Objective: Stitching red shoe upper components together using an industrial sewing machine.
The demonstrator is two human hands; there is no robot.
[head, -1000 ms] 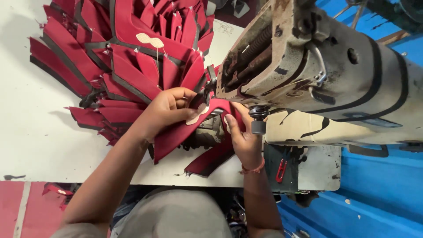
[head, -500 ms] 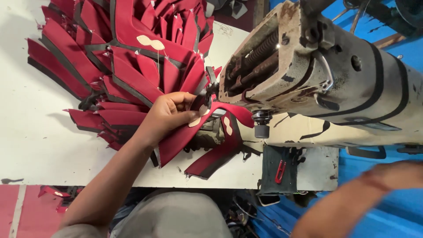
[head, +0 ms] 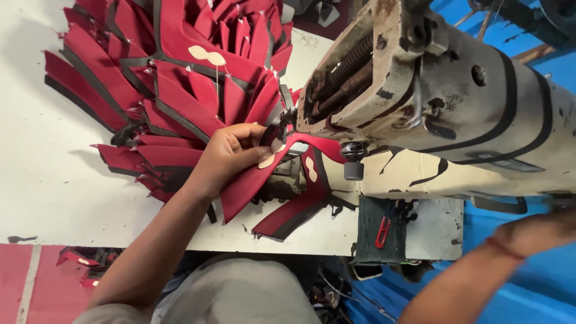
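The left hand [head: 231,157] pinches a dark-red, grey-edged fabric strap [head: 258,180] under the worn cream sewing machine [head: 432,102] (right hand cut off, grip unknowable).

Bare forearms, thin red band [head: 503,248] at the right wrist, grey trousers [head: 240,297]

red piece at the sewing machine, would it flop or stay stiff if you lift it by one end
Probably floppy: the red piece bends where the left hand holds it, and its far strip droops past the table edge. Likely light, since a fingertip pinch holds it. It looks thin and flat, so it should slide rather than roll.
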